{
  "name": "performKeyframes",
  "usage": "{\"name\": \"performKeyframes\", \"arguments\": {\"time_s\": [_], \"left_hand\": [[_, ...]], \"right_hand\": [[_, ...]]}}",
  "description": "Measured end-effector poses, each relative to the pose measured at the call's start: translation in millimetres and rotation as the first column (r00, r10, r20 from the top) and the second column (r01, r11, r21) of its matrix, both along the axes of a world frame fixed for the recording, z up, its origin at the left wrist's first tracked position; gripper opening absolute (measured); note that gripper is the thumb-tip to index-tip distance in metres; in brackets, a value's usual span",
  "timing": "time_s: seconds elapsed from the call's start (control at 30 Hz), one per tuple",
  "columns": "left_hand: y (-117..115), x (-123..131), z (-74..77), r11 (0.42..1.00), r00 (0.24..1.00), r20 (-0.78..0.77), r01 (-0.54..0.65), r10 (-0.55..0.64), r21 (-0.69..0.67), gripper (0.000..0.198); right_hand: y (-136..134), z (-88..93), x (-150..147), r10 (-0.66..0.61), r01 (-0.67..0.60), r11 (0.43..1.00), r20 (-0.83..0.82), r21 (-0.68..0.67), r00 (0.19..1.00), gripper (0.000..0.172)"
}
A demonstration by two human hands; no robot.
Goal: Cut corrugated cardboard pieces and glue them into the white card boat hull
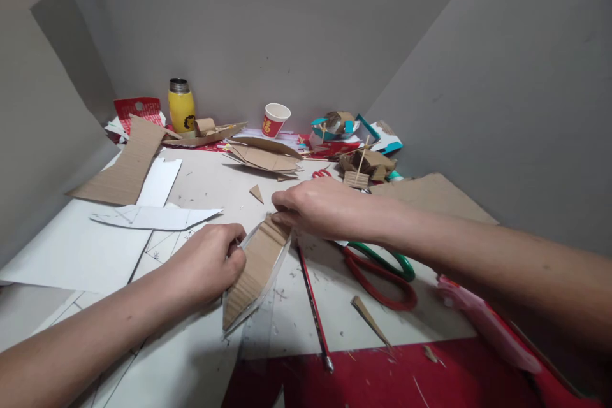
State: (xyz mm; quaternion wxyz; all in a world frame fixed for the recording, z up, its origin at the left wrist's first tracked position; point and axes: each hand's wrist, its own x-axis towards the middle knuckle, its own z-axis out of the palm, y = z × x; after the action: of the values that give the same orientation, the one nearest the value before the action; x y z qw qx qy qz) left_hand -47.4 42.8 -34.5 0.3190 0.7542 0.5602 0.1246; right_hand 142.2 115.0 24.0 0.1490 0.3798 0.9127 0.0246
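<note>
Brown corrugated cardboard piece (255,268), cut to a long pointed leaf shape, sits low on the table between both hands. The left hand (210,261) is curled closed on its 9 o'clock edge, fingers tucked against the rim, while the right hand (320,207) pinches the tip at 12 o'clock between closed fingertips. A pale strip (273,284) runs along the piece's 3 o'clock edge and seems to stand up from it like a low wall. Judging from this, the cutting of this shape is done and the edging is partly in place; whether the strip is fixed all the way round cannot be told. Just beside the piece at 3 o'clock lies a thin dark pencil (313,306), and beyond it red-and-green-handled scissors (382,274), lying unused. At 4 o'clock are a slim cardboard sliver (370,322) and a pink utility knife (482,325). A small cardboard triangle (257,193) lies at 12 o'clock, and a white paper cut-out (153,217) at 10 o'clock. Farther back, at 11 o'clock, stands a yellow metal-capped flask (181,107), at 12 o'clock a red-and-white paper cup (275,120), and at 1 o'clock small cardboard models with stick masts (363,166), which look already assembled.
</note>
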Motion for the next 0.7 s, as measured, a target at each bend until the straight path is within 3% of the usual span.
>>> {"name": "performKeyframes", "arguments": {"time_s": [0.23,0.7], "left_hand": [[-1.6,5.3,1.3,1.0,1.0,-0.016,-0.008,0.009,0.02,0.018],[-0.8,5.1,-3.3,0.998,0.997,0.076,-0.02,0.024,-0.053,0.016]], "right_hand": [[7.7,-1.7,-0.9,-0.005,-0.009,0.988,-0.092,-0.152,0.996,0.01],[12.9,-5.4,-3.8,-0.044,-0.017,0.963,-0.219,-0.27,0.975,0.008]]}}
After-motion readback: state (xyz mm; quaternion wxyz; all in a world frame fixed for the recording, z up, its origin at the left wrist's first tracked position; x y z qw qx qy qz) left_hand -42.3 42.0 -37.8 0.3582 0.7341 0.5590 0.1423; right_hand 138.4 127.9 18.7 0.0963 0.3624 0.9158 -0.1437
